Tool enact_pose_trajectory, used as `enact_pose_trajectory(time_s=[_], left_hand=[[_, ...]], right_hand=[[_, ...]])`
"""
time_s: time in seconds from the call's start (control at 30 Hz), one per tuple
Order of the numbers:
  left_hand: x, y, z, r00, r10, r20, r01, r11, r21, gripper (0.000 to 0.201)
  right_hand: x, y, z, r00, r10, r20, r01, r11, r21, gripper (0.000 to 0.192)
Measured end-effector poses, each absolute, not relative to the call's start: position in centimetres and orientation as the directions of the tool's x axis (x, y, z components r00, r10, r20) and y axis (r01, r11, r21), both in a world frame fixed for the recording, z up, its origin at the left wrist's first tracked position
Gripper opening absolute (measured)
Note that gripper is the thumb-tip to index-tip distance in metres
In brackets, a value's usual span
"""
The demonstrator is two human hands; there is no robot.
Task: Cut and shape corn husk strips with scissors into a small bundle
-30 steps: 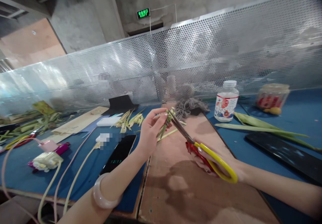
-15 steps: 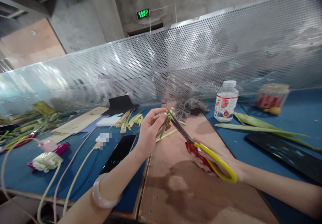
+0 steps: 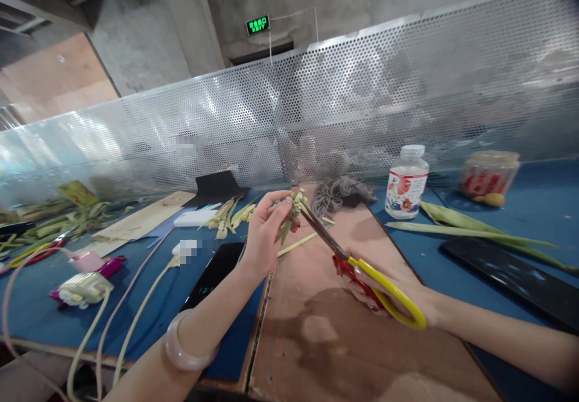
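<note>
The left hand (image 3: 262, 242) is raised on a forearm reaching forward, wrist bent, thumb and fingers pinched together at the tips; the right hand (image 3: 393, 296) lies lower, fingers curled closed, forearm stretched from the right.

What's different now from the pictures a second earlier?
The left hand has lifted its small leaf bundle a little higher and towards the left, and the scissors in the right hand followed, tips at the bundle. Both grips are unchanged. The bottle, phone and board stayed put.
</note>
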State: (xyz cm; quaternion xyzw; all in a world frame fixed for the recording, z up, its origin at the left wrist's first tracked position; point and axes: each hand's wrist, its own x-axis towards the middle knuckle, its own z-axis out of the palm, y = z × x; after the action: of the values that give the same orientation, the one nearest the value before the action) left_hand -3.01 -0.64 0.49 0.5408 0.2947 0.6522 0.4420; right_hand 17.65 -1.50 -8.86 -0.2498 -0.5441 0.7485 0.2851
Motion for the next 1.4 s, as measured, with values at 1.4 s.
enact_pose_trajectory(time_s=[1.4], left_hand=[[-2.4,-0.7,-0.8,-0.024,0.951,0.308,-0.369,-0.295,0.881,0.009]], right_hand=[[21.5,1.7,-6.2,-0.419,0.276,0.865,0.830,0.504,0.241,0.035]])
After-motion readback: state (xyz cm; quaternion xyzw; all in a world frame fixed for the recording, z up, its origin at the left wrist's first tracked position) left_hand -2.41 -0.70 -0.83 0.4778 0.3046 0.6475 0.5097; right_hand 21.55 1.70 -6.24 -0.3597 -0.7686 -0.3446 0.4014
